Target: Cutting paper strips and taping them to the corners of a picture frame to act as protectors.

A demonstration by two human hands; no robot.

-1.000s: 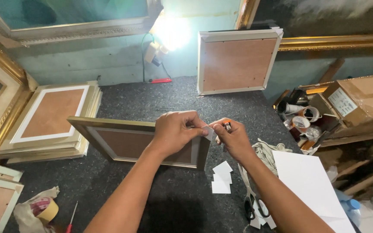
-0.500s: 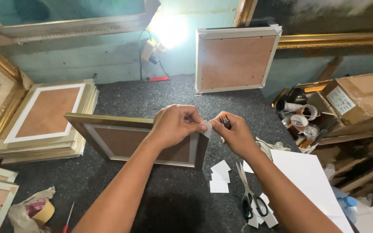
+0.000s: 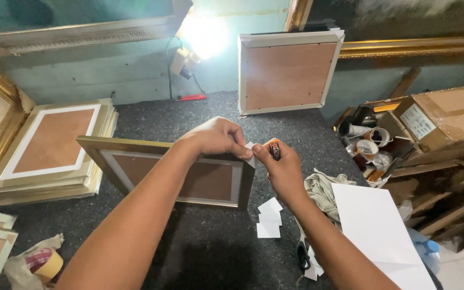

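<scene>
A: Frame (image 3: 162, 174) stands tilted on its long edge at centre of the worktop (image 3: 210, 247), back facing us. Left hand (image 3: 216, 138) pinches a small white paper piece (image 3: 249, 152) at its top right corner.

B: Right hand (image 3: 280, 166)?

A: Closed around a small dark-and-orange tool (image 3: 275, 150), fingertips touching the same piece. Better to keep the frame steady and the paper flush on the corner. Spare white pieces (image 3: 269, 217) lie lower right.

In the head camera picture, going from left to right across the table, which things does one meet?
Roll of tape → stack of frames → left hand → right hand → small white paper pieces → grey cloth → large white sheet → cardboard box.
</scene>
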